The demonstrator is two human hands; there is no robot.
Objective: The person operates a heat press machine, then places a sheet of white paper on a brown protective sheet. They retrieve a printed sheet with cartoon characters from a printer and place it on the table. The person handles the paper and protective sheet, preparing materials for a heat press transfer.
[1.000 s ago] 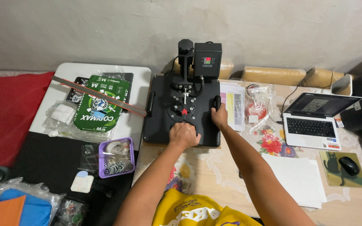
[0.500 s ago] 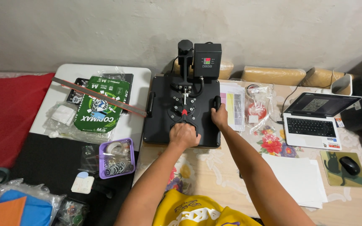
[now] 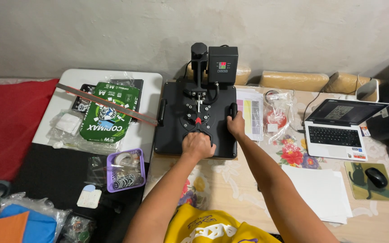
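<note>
Hands first: my left hand is clenched around the black lever handle of the heat press, at the front edge of the machine in the middle of the frame. My right hand is wrapped on the side grip at the right edge of the upper platen. The press sits at centre frame against the wall, its control box upright behind it with the small display lit.

As I judge it, the platen is lying flat over the base and the lever is pulled forward toward me, so the press looks closed, or very near it; I cannot tell whether anything lies between the plates, since the top one covers everything. What looks left is opening it.

Right of the press a printed sheet with colour blocks lies just beside my right wrist. Plain white paper is at lower right, near the open laptop. At left, a green paper pack and a purple basket sit apart from the press.
</note>
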